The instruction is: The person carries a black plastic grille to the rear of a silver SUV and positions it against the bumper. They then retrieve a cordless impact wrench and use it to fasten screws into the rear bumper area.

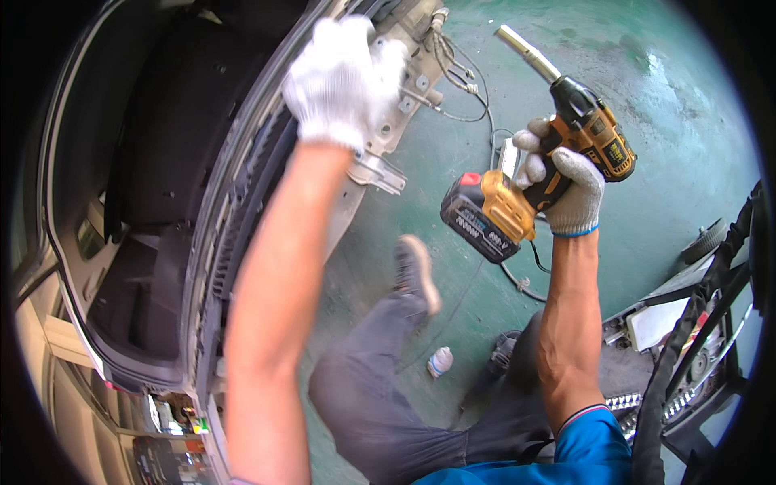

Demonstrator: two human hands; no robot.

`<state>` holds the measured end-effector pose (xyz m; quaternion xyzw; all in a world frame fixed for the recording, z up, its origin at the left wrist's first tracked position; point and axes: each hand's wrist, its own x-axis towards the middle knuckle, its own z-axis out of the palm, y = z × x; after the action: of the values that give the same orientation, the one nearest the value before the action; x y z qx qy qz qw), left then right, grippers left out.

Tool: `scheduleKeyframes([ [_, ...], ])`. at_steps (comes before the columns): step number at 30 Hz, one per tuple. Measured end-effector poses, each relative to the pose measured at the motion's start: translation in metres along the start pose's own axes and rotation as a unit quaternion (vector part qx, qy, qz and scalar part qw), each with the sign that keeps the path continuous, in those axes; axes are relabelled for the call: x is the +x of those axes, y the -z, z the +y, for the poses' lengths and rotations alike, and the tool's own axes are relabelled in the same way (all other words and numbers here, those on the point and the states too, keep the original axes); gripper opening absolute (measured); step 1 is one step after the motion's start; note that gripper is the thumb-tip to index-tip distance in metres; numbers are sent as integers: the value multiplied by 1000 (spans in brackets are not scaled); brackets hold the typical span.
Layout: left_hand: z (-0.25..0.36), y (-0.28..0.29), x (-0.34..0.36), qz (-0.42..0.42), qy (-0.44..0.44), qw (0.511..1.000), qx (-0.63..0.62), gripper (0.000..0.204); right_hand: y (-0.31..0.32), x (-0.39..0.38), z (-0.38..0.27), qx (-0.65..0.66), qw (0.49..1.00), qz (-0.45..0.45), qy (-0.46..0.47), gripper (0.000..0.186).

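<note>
My right hand [570, 182], in a pale knitted glove, is wrapped round the grip of a yellow-and-black cordless impact wrench [594, 133]. A long silver socket [527, 53] on its nose points up and left. The wrench's black battery pack [481, 218] hangs toward the lower left. My left hand [335, 81], in a white glove, is over the metal edge panel [396, 121] of an opened vehicle body. That hand is blurred and its fingers are mostly hidden. Beside it, a thin rod-like part [420, 101] sticks out from the panel.
Loose cables [477, 85] hang from the panel's top end. A white power strip [508, 158] and its cord lie on the green floor [679, 89]. A crumpled white item [440, 362] lies near my feet. At right stands a black-framed cart [687, 323] holding tools.
</note>
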<state>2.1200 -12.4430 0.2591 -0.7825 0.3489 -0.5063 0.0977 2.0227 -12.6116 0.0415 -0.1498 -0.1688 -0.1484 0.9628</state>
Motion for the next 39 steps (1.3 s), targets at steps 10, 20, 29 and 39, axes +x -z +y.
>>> scheduleKeyframes([
  [10,-10,-39,-29,-16,474,280,-835,81,12,27,2,-81,996,39,11,51],
  [20,-20,-49,-15,66,492,228,-838,64,2,103,44,-144,986,-4,-86,47],
  [29,-21,-52,-18,72,460,235,-853,46,-22,144,58,-212,970,-12,-118,38],
  [39,-16,-45,-15,49,478,224,-848,51,-40,156,57,-241,967,-19,-78,22],
])
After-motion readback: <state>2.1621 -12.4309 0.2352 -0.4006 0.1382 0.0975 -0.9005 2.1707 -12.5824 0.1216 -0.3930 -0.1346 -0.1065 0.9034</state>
